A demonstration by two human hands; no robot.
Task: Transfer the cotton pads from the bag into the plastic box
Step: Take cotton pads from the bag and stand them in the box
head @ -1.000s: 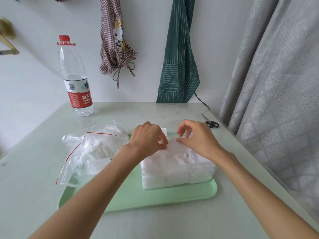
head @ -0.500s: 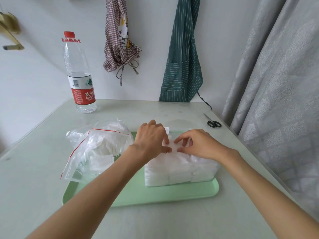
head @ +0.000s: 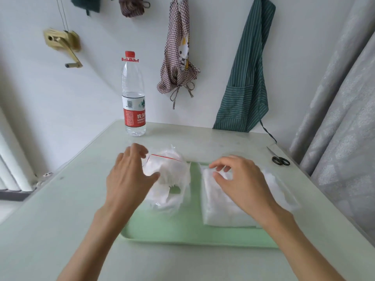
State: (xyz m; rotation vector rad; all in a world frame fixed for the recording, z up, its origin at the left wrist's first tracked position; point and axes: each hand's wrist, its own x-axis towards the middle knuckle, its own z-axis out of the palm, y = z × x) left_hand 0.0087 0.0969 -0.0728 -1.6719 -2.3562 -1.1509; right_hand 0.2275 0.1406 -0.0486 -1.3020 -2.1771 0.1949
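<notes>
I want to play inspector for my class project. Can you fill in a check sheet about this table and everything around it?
Surface: pale table with a green tray on it.
Job's things: bag with a red strip, cotton pads inside, lying on the tray's left side; plastic box full of white pads on the tray's right side.
Clutter: water bottle at the back; scissors near the right edge.
Hands: left hand open, reaching at the bag; right hand over the box, fingers loosely curled, holding nothing seen.
Cables: nothing seen.
Surroundings: checked apron and striped apron on the wall; grey curtain on the right.
</notes>
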